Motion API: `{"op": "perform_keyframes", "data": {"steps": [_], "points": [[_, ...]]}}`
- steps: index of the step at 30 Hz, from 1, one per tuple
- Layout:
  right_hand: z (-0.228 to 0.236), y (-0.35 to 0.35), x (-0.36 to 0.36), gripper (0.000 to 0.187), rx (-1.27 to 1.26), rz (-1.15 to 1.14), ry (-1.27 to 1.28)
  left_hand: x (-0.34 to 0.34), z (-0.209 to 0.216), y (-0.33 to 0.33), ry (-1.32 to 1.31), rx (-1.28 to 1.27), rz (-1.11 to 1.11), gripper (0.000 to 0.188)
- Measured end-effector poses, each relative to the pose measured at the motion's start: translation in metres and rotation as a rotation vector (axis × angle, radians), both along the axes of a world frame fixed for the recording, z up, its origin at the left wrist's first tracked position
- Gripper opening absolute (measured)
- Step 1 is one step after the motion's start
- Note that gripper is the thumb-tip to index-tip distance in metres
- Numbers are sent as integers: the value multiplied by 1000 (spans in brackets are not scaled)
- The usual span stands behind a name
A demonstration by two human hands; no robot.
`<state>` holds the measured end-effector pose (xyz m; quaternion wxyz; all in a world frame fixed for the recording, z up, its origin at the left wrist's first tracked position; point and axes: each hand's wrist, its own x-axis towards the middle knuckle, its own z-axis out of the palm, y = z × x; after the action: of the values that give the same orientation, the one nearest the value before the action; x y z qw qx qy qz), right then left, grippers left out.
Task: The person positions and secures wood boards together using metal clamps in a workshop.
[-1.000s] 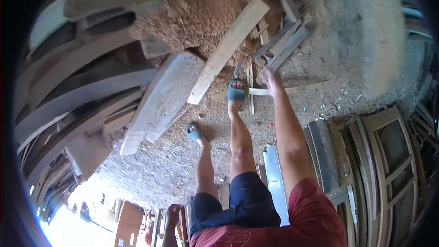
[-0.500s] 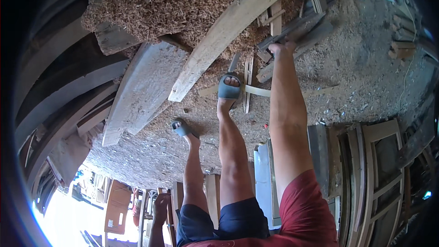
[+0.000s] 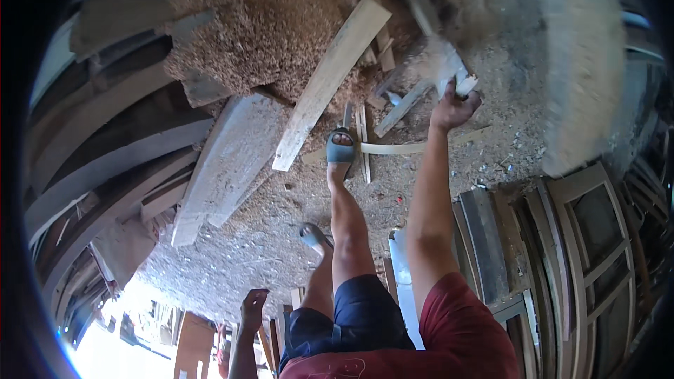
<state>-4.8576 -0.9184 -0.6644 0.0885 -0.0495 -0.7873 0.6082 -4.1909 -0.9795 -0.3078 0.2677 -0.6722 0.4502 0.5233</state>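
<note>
My right hand (image 3: 456, 107), at the end of an outstretched arm, is closed around a piece of wood (image 3: 466, 85). Its pale end shows at my fingers; the rest is smeared by motion, so its length cannot be told. Just left of that hand, a short wooden strip (image 3: 404, 109) lies on the ground. Low on the left, my left hand (image 3: 254, 303) hangs beside my leg, its fingers loosely bent and apart, with nothing visible in them. A long pale plank (image 3: 330, 84) lies slanted ahead of my sandalled foot (image 3: 341, 149).
A large blurred board-like shape (image 3: 583, 63) stands at the right. Wood shavings (image 3: 260, 28) are heaped ahead; a wide grey board (image 3: 232, 158) lies left of the plank. Curved timbers (image 3: 126, 133) line the left side. Wooden frames (image 3: 590, 238) lean at the lower right.
My right hand has come away from the dark planks on the ground, gripping a piece of wood. The blurred board-like shape has appeared at the right. My left hand shows more fully.
</note>
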Motion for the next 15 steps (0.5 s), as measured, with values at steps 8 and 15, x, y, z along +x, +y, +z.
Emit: {"op": "perform_keyframes", "data": {"steps": [8,15], "points": [[247,13,81,38,912,665,440,27,56,17,185,-198,464,21],[396,-52,263,26,697,1205,951,187,86,186,93,-310,686,25]]}}
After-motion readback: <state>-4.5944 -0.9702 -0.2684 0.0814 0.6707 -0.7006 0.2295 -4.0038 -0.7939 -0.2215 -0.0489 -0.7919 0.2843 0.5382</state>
